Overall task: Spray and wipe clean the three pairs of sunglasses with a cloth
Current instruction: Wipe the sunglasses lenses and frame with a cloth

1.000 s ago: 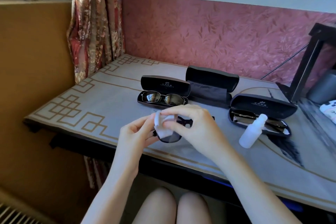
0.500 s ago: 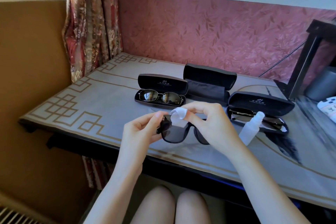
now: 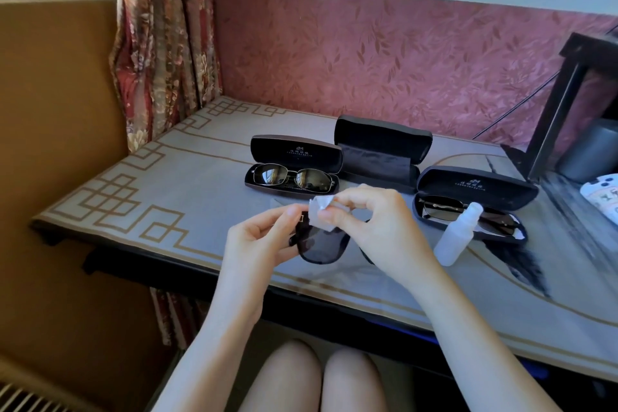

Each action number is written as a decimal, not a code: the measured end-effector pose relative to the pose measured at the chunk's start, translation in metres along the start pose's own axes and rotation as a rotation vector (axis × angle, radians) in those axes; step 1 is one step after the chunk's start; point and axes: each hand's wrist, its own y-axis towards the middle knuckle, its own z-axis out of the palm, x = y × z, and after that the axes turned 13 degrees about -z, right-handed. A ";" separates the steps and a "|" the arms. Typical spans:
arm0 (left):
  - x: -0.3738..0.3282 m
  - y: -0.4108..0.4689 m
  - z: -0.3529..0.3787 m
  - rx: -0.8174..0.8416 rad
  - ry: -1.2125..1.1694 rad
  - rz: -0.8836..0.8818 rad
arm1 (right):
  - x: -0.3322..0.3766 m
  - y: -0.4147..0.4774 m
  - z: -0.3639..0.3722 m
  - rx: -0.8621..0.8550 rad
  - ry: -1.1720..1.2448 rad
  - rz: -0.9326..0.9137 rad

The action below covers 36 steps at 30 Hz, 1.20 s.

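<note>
Tabletop: sunglasses in left case

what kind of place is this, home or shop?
Probably a room in a home, not a shop: floral curtain, leaf-patterned pink wallpaper, and a table with a patterned cover.

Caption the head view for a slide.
Left hand holds dark sunglasses while right hand pinches a white cloth against one lens.

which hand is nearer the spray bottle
Right. The right hand, pinching the cloth, is just left of the spray bottle without touching it; the left hand grips the sunglasses farther left.
</note>
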 end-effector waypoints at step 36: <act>-0.005 0.003 -0.011 -0.002 -0.026 -0.041 | -0.018 -0.021 -0.053 0.112 0.064 -0.036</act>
